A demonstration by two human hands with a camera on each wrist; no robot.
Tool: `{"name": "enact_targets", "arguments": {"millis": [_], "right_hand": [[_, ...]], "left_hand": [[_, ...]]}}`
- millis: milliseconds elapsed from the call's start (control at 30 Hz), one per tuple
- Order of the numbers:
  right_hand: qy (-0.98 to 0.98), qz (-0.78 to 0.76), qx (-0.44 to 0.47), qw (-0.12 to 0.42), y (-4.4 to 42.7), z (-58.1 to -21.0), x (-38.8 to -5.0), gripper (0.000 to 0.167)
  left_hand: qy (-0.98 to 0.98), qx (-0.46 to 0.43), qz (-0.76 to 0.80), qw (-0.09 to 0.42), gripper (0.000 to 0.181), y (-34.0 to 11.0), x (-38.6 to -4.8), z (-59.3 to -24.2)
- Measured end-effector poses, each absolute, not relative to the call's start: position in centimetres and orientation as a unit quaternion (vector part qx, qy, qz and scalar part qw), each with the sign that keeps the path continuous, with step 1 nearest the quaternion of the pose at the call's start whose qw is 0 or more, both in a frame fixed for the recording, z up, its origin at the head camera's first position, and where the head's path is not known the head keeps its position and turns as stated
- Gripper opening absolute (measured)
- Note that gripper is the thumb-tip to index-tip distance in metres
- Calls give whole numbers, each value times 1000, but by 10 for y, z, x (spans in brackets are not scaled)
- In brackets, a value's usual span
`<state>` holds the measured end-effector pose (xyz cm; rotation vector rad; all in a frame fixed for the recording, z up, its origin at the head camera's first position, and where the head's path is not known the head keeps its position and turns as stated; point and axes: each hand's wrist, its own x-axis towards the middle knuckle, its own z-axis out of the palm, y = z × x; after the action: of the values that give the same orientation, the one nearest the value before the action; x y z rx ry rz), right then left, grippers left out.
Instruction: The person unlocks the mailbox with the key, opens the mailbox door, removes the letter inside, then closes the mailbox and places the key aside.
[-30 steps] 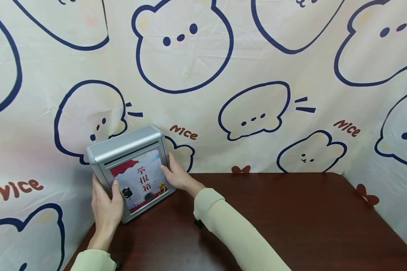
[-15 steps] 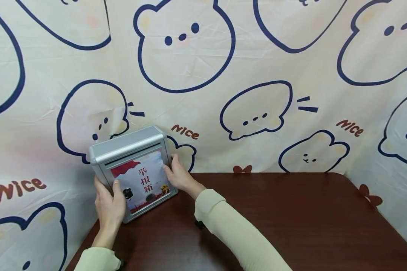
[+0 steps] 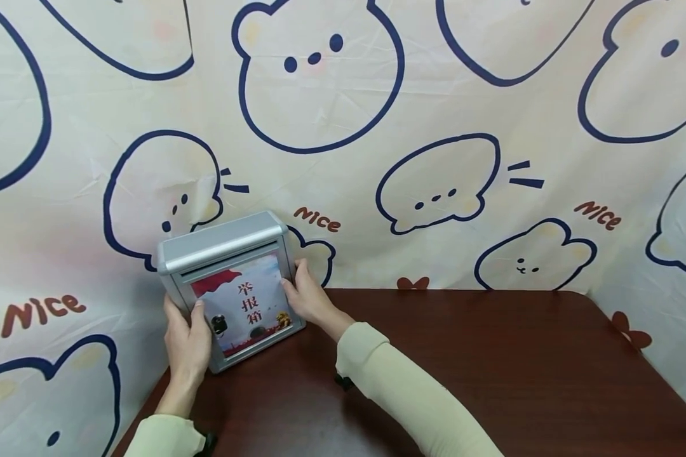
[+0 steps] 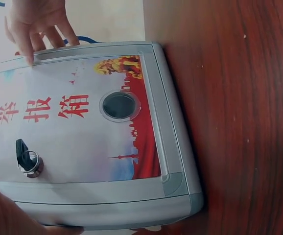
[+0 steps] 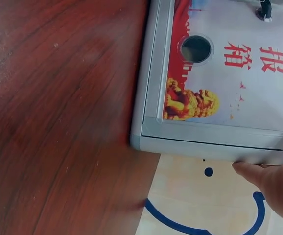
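A silver metal report box (image 3: 223,244) stands on the table at the left, against the patterned cloth. Its front carries red Chinese characters, a slot under the lid, and a round window (image 4: 119,106). On the panel's left side a black-headed key (image 4: 21,152) sits in the lock. My left hand (image 3: 187,346) grips the box's left side, thumb at the front edge. On the opposite side, my right hand (image 3: 311,298) holds the box with its thumb on the front frame and its fingers along the side. The box's back is hidden.
Dark red-brown wooden table (image 3: 463,374) stretches away to the right of the box. Cream cloth (image 3: 343,114) printed with blue-outlined animal faces hangs behind the table and at both sides.
The whole head view has shifted slightly, so box, hands and cloth all appear a little farther right. Both hands keep the same hold on the box.
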<state>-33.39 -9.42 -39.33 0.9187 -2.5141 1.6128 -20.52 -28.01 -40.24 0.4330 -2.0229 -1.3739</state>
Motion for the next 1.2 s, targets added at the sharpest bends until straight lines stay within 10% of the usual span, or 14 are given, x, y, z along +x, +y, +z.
{"name": "enact_targets", "arguments": {"millis": [1200], "right_hand": [[-797,555,214,99,-4,-354,-320,41]], "left_hand": [[-747,22,-594,297,56,-213,-250,-367]]}}
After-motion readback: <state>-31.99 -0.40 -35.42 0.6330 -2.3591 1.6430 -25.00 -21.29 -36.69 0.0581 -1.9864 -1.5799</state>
